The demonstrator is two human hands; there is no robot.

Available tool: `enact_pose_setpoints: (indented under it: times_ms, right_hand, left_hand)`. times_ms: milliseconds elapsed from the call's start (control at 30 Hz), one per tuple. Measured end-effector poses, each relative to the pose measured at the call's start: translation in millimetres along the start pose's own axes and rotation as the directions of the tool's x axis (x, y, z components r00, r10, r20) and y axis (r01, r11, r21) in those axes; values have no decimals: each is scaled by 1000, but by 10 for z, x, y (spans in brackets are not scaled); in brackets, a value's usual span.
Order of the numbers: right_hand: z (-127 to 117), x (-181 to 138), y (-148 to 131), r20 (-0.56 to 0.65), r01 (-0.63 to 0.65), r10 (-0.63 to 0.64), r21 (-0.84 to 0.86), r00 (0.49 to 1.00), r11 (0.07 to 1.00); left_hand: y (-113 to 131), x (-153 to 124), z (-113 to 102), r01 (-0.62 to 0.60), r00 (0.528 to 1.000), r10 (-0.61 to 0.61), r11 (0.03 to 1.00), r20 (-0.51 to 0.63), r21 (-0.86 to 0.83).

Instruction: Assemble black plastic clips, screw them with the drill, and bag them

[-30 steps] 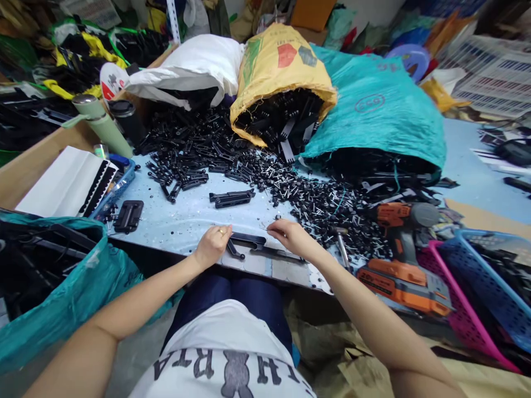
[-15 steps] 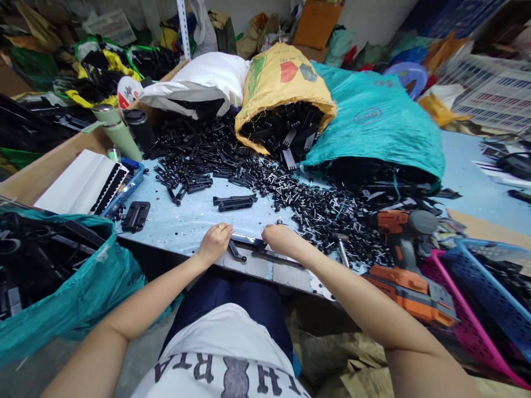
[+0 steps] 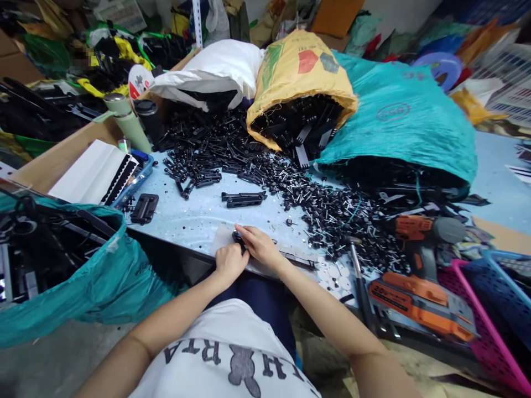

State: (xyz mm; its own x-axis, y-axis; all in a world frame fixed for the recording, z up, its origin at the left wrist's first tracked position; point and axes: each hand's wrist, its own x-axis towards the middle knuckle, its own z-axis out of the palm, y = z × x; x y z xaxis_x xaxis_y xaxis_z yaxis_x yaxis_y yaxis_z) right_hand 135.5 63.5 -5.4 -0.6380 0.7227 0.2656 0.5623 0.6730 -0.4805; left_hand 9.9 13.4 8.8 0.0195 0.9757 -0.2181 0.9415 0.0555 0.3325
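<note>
My left hand is closed at the front edge of the table, pinching a black plastic part. Right beside it, my right hand bends its fingers over the same part, thumb close to the left hand. Most of the part is hidden by the fingers. To the right of the hands, a long thin black strip lies along the table edge. Beyond them rests a pair of black assembled arms. A small black bracket lies further left.
Loose black pins spread across the right, with a hammer and an orange cordless drill nearby. White, yellow and teal sacks stand behind. A teal bag of black parts hangs at left.
My hands, apart on a long dark strip earlier, have come together over a black part. The right hand has moved left. The view has shifted slightly.
</note>
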Motion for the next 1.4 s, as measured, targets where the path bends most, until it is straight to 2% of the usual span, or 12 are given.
enact_pose_setpoints:
  times_ms: [100, 200, 367, 500, 600, 767, 833, 933, 1100, 1233, 1400]
  right_hand:
    - [58, -28, 66, -16, -21, 22, 57, 1000, 998]
    - [35, -47, 58, -8, -18, 19, 104, 1000, 994]
    - [21, -27, 21, 9, -72, 72, 104, 997, 992]
    - [25, -16, 25, 12, -69, 68, 150, 998, 986]
    - [35, -33, 33, 2, -101, 102, 118, 995, 988]
    - [74, -105, 54, -85, -46, 56, 120, 995, 992]
    - [81, -108, 57, -112, -64, 78, 128, 991, 990]
    - [66, -79, 63, -93, -117, 132, 154, 987, 981]
    - [27, -34, 91, -24, -79, 85, 179, 996, 981]
    - [26, -12, 83, -35, -151, 160, 187, 986, 971]
    - [62, -43, 15, -24, -135, 141, 175, 990, 975]
  left_hand:
    - [54, 35, 4, 50, 999, -51, 999, -11, -11]
    - [-1, 38, -23, 34, 999, -34, 999, -2, -9]
    - [-36, 24, 0, 33, 998, -33, 999, -43, -15]
    - [-7, 34, 18, 27, 999, -27, 999, -29, -25]
    - [11, 44, 27, 41, 999, -43, 998, -32, -41]
    - [31, 72, 75, 9, 999, -12, 998, -39, -68]
    - [38, 94, 93, 8, 999, -11, 997, -38, -75]
    - [31, 124, 87, 7, 999, -9, 997, -35, -75]
    - [-57, 121, 13, -28, 999, 28, 999, -15, -43]
    - [-37, 117, 10, -22, 999, 21, 999, -30, -31]
    - [-6, 109, 72, -47, 999, 46, 998, -30, -48]
